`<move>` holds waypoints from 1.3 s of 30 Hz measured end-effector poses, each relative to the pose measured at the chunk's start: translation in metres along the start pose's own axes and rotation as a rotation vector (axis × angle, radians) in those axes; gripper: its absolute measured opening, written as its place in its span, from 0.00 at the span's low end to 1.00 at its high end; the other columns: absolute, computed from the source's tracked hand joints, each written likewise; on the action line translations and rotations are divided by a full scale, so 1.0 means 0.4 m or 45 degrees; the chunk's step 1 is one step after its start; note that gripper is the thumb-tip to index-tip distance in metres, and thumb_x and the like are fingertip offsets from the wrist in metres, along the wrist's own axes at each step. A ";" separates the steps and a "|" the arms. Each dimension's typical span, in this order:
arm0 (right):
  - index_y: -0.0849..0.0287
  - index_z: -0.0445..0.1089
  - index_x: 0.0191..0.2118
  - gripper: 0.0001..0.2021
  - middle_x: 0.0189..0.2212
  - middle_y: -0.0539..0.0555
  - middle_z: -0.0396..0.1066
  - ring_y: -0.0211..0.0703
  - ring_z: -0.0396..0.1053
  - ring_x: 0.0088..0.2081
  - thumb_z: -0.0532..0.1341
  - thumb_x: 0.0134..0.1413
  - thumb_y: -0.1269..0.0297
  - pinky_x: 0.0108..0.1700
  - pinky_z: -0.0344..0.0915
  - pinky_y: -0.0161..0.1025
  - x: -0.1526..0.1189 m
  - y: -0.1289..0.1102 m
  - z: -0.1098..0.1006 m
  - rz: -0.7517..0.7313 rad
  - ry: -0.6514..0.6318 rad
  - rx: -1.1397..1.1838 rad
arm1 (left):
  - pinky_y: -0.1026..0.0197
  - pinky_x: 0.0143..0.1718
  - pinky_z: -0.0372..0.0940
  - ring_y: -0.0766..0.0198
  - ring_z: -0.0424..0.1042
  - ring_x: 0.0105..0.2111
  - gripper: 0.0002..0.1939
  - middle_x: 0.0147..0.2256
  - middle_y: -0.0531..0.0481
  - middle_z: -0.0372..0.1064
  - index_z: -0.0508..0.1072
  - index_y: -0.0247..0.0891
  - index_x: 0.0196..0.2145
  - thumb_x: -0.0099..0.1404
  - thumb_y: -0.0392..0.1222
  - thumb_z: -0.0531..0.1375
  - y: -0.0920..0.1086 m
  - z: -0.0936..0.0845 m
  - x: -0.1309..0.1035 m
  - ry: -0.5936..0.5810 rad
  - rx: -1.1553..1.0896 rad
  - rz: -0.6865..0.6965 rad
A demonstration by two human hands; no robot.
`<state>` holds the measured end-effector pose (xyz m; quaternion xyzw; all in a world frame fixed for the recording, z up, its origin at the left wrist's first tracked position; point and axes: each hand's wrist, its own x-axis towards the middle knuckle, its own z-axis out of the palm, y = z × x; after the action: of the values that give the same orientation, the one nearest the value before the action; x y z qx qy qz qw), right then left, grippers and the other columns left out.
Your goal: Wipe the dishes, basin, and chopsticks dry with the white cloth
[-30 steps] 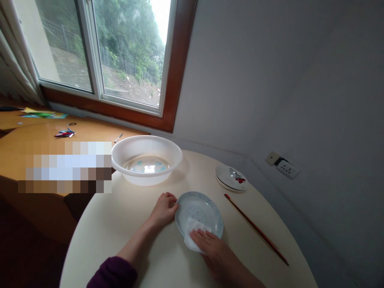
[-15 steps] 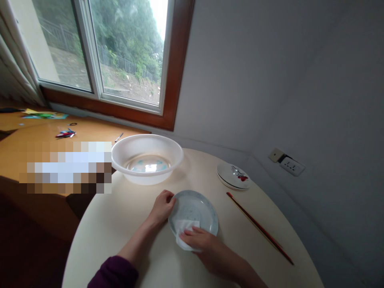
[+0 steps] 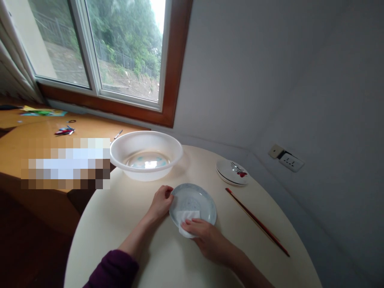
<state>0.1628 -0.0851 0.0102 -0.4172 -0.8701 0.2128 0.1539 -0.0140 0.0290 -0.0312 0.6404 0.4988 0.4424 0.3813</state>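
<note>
A pale blue-grey plate (image 3: 196,199) lies between my two hands, over the cream round table. My left hand (image 3: 161,202) grips the plate's left rim, fingers curled at its edge. On the near part of the plate, my right hand (image 3: 207,236) presses a folded white cloth or tissue (image 3: 187,218), its fingers closed over it. The cloth laps over the plate's near rim.
A translucent white basin (image 3: 147,174) holding some water stands beyond the plate. White plates with a red flower (image 3: 231,172) sit at the back right, near red-brown chopsticks (image 3: 258,222). Pens (image 3: 65,131) lie on a wooden desk (image 3: 27,148) at left.
My right hand and the cloth have moved slightly up the picture with the plate. The whole view has shifted a little. Both hands keep their hold.
</note>
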 end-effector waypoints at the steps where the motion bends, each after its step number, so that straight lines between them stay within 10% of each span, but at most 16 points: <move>1: 0.59 0.67 0.49 0.22 0.49 0.58 0.69 0.44 0.64 0.53 0.51 0.49 0.81 0.57 0.55 0.45 -0.012 0.012 -0.025 0.005 -0.040 0.061 | 0.60 0.33 0.63 0.62 0.70 0.30 0.07 0.29 0.48 0.71 0.71 0.36 0.29 0.51 0.36 0.55 -0.001 0.001 0.000 0.005 -0.009 -0.001; 5: 0.56 0.71 0.42 0.20 0.43 0.54 0.73 0.47 0.67 0.50 0.54 0.46 0.82 0.59 0.50 0.54 -0.053 0.050 -0.077 0.137 -0.014 0.013 | 0.60 0.32 0.64 0.60 0.70 0.30 0.07 0.28 0.48 0.71 0.71 0.36 0.30 0.53 0.40 0.57 -0.003 0.006 0.002 0.016 -0.077 -0.023; 13: 0.62 0.64 0.51 0.20 0.50 0.60 0.68 0.44 0.64 0.53 0.49 0.53 0.78 0.54 0.59 0.45 -0.018 0.001 0.059 -0.047 0.235 -0.266 | 0.59 0.31 0.64 0.61 0.70 0.29 0.07 0.28 0.48 0.72 0.71 0.37 0.30 0.53 0.40 0.56 -0.006 0.003 0.004 0.020 -0.121 -0.031; 20: 0.57 0.70 0.38 0.07 0.43 0.57 0.73 0.45 0.69 0.47 0.58 0.53 0.68 0.54 0.59 0.48 -0.059 0.121 -0.019 -0.065 0.283 -0.240 | 0.61 0.31 0.63 0.62 0.69 0.29 0.07 0.27 0.49 0.71 0.70 0.37 0.29 0.52 0.41 0.58 0.001 0.010 -0.004 0.030 -0.118 -0.049; 25: 0.59 0.69 0.43 0.12 0.45 0.59 0.72 0.47 0.69 0.48 0.53 0.54 0.74 0.51 0.62 0.47 -0.036 0.084 0.009 -0.036 0.329 -0.313 | 0.60 0.32 0.63 0.61 0.70 0.29 0.08 0.26 0.48 0.71 0.70 0.37 0.29 0.54 0.43 0.56 0.006 0.010 -0.005 0.027 -0.075 -0.027; 33: 0.62 0.64 0.51 0.18 0.53 0.61 0.65 0.49 0.60 0.56 0.57 0.53 0.70 0.58 0.54 0.47 0.065 -0.021 0.012 0.023 0.082 -0.113 | 0.59 0.34 0.63 0.61 0.70 0.30 0.10 0.29 0.47 0.72 0.69 0.36 0.28 0.59 0.43 0.51 0.014 0.006 -0.005 0.042 -0.053 0.013; 39: 0.57 0.61 0.54 0.17 0.53 0.53 0.64 0.40 0.57 0.57 0.43 0.65 0.64 0.60 0.49 0.46 0.166 0.012 -0.020 -0.005 -0.030 -0.010 | 0.60 0.31 0.61 0.63 0.65 0.25 0.15 0.22 0.51 0.66 0.66 0.38 0.22 0.61 0.47 0.50 0.007 0.007 -0.005 0.106 0.000 0.022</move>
<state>0.1296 -0.0280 0.0208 -0.4136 -0.8734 0.2139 0.1425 -0.0107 0.0264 -0.0297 0.6257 0.5087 0.4718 0.3565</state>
